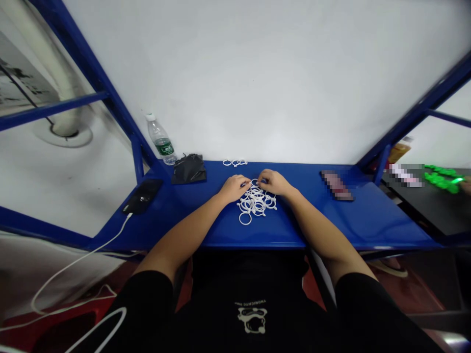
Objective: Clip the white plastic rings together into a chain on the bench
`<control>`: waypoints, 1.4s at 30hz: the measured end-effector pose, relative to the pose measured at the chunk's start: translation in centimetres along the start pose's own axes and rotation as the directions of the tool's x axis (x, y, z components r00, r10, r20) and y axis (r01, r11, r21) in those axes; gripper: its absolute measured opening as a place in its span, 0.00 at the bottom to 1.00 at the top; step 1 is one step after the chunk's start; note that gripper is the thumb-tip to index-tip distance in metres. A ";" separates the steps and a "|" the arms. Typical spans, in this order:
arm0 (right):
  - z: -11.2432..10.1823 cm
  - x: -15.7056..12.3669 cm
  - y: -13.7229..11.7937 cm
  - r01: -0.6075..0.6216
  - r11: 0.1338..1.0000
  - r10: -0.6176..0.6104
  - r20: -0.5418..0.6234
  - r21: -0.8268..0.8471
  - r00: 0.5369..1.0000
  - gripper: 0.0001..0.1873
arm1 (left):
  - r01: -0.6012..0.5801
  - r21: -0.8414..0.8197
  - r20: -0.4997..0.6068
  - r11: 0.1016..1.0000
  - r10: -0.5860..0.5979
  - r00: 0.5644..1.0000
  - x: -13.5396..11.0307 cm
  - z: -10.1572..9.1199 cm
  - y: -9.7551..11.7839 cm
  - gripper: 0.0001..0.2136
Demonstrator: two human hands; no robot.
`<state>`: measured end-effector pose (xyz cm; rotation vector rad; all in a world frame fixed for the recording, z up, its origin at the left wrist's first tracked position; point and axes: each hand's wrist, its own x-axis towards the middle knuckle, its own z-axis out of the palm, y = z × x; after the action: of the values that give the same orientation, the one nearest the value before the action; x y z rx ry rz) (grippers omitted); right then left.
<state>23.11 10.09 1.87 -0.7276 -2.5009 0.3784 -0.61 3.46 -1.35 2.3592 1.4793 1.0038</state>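
A heap of several white plastic rings lies on the blue table in front of me. My left hand and my right hand meet at the far edge of the heap. Both have their fingers curled in a pinch around a white ring held between them. Further back, near the wall, lies a short row of linked white rings, apart from both hands.
A water bottle and a crumpled black bag stand at the back left. A black phone with a white cable lies at the left edge. A blurred flat object lies right. Green parts sit on the neighbouring bench.
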 end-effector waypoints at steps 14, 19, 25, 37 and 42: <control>0.7 0.2 -3.3 0.111 0.981 -0.093 -0.115 0.160 0.989 0.10 | -0.108 0.126 -0.053 0.986 0.116 0.992 -0.3 -0.9 0.9 0.10; 0.3 0.3 -3.5 0.077 0.988 -0.064 -0.100 0.137 0.993 0.09 | -0.087 0.127 -0.063 0.988 0.096 0.993 -0.1 -1.1 1.4 0.10; 0.3 3.3 0.4 -0.128 0.991 0.132 -0.097 0.042 0.987 0.14 | -0.121 0.084 0.005 0.989 0.121 0.993 0.1 -0.6 1.7 0.06; 6.8 14.2 0.1 -0.174 0.939 0.254 0.259 -0.296 0.932 0.33 | -0.111 0.062 -0.184 0.992 0.121 0.976 0.2 -1.2 1.6 0.17; 7.6 14.3 -0.2 -0.100 0.943 0.203 0.315 -0.317 0.927 0.23 | -0.070 0.096 -0.204 0.993 0.088 0.975 0.2 -1.3 1.4 0.18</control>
<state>8.48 17.06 1.12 -1.0604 -2.8789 0.1971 -0.34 2.76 0.36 2.4562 1.5400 1.2646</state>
